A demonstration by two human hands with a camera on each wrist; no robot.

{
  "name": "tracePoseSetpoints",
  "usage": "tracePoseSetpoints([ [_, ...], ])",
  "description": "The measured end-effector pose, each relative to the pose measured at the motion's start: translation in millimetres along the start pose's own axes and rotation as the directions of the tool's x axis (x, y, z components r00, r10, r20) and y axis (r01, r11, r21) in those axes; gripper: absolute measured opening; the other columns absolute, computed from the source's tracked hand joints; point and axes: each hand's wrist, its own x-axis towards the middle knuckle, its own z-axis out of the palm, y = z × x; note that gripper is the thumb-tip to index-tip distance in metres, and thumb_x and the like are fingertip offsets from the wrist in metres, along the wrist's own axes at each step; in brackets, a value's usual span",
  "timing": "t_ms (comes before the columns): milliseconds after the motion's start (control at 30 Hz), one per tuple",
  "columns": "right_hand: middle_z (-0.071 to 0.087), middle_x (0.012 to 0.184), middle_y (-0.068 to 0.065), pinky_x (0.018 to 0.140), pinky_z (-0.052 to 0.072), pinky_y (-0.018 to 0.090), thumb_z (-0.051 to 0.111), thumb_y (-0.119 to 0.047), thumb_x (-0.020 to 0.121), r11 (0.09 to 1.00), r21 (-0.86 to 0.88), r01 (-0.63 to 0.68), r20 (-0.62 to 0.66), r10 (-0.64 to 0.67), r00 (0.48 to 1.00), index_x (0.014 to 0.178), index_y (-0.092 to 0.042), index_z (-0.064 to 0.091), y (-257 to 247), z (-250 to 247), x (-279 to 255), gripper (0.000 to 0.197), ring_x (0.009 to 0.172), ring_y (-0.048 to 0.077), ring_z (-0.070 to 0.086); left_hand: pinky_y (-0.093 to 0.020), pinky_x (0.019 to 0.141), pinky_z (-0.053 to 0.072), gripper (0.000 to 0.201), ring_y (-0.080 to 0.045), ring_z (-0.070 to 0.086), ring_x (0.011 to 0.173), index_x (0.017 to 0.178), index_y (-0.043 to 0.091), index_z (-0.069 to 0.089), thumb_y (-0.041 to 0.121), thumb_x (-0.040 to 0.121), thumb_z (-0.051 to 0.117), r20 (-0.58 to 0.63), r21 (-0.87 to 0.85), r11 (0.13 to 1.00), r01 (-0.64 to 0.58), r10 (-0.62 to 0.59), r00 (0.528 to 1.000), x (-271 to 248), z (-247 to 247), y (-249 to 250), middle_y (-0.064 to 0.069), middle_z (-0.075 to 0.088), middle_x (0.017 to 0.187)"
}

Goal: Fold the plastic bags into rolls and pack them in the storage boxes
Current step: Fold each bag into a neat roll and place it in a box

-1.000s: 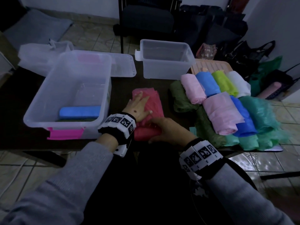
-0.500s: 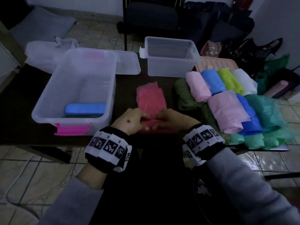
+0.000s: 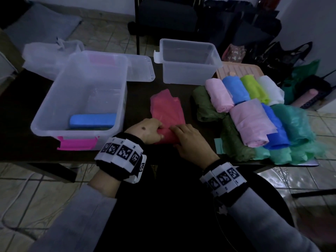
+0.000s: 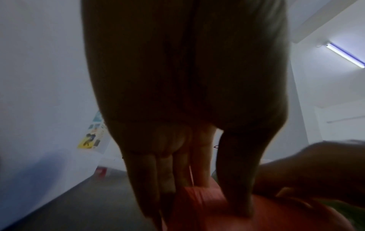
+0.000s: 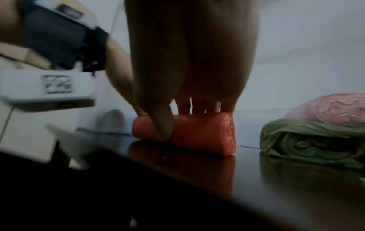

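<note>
A red plastic bag (image 3: 167,108) lies flat on the dark table (image 3: 21,142), its near end rolled up into a short roll (image 5: 199,134). My left hand (image 3: 149,131) grips the roll's left part, thumb in front and fingers (image 4: 168,179) behind it. Gripping the right part the same way is my right hand (image 3: 189,140), its thumb (image 5: 162,125) down the front. A large clear storage box (image 3: 54,99) with pink latches stands to the left and holds a blue roll (image 3: 92,120). A smaller clear box (image 3: 187,77) stands behind the bag.
Several rolled and loose bags in pink, blue, green, white and teal (image 3: 254,117) are piled at the right on the table. A clear lid (image 3: 140,70) lies behind the large box. A chair (image 3: 167,17) and dark bags (image 3: 254,28) stand beyond the table.
My left hand came off the flat bag and back to its near end. Both hands now hold the rolled end, which has been turned further up the bag.
</note>
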Motion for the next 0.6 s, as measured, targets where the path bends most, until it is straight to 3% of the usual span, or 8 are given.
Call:
tracePoseSetpoints([
  [67, 0.043, 0.139, 0.008, 0.101, 0.03, 0.034, 0.057, -0.024, 0.088, 1.0, 0.009, -0.008, 0.05, 0.008, 0.999, 0.143, -0.015, 0.034, 3, -6, 9, 0.061, 0.125, 0.027, 0.038, -0.028, 0.098, 0.039, 0.046, -0.021, 0.052, 0.12, 0.137, 0.018, 0.046, 0.021, 0.092, 0.056, -0.102, -0.027, 0.999, -0.029, 0.026, 0.994, -4, 2, 2, -0.007, 0.049, 0.136],
  [167, 0.046, 0.136, 0.011, 0.101, 0.035, 0.035, 0.058, -0.022, 0.087, 1.0, 0.018, -0.007, 0.17, 0.004, 0.985, 0.141, -0.016, 0.037, 11, -16, 24, 0.058, 0.121, 0.03, 0.041, -0.024, 0.092, 0.042, 0.035, -0.015, 0.056, 0.109, 0.121, 0.016, 0.061, 0.019, 0.086, 0.065, -0.256, -0.018, 0.989, -0.143, 0.134, 0.957, -8, 9, 6, -0.002, 0.057, 0.122],
  [233, 0.048, 0.135, 0.012, 0.104, 0.035, 0.037, 0.058, -0.022, 0.087, 0.996, 0.083, -0.031, 0.232, 0.011, 0.973, 0.14, -0.017, 0.04, 16, -21, 33, 0.056, 0.122, 0.03, 0.042, -0.026, 0.089, 0.045, 0.038, -0.017, 0.058, 0.103, 0.116, 0.015, 0.064, 0.018, 0.079, 0.072, -0.249, -0.019, 0.988, -0.154, 0.145, 0.958, -8, 12, 6, -0.002, 0.06, 0.113],
  [400, 0.057, 0.125, 0.012, 0.093, 0.042, 0.03, 0.061, -0.019, 0.086, 0.961, 0.254, -0.11, 0.29, 0.033, 0.956, 0.137, -0.017, 0.038, 19, -25, 42, 0.056, 0.112, 0.028, 0.056, -0.038, 0.093, 0.047, 0.049, -0.025, 0.059, 0.107, 0.125, 0.019, 0.057, 0.012, 0.079, 0.07, -0.231, 0.033, 0.995, -0.094, 0.099, 0.968, 1, 10, 4, -0.008, 0.059, 0.121],
  [467, 0.057, 0.122, 0.014, 0.093, 0.044, 0.034, 0.062, -0.021, 0.084, 0.96, 0.265, -0.089, 0.238, 0.024, 0.971, 0.133, -0.014, 0.037, 15, -24, 37, 0.056, 0.11, 0.03, 0.056, -0.038, 0.091, 0.048, 0.044, -0.026, 0.06, 0.104, 0.123, 0.017, 0.058, 0.012, 0.08, 0.07, -0.2, 0.055, 0.995, -0.08, 0.089, 0.976, 4, 8, 6, -0.009, 0.06, 0.118],
  [600, 0.051, 0.116, 0.015, 0.086, 0.043, 0.041, 0.056, -0.031, 0.081, 0.997, 0.071, 0.025, -0.05, -0.022, 0.999, 0.12, -0.006, 0.049, 0, -6, 11, 0.047, 0.105, 0.032, 0.048, -0.037, 0.084, 0.051, 0.028, -0.027, 0.062, 0.095, 0.108, 0.013, 0.063, 0.014, 0.081, 0.07, -0.179, 0.07, 0.996, -0.055, 0.067, 0.982, 8, 4, 6, -0.008, 0.062, 0.104],
])
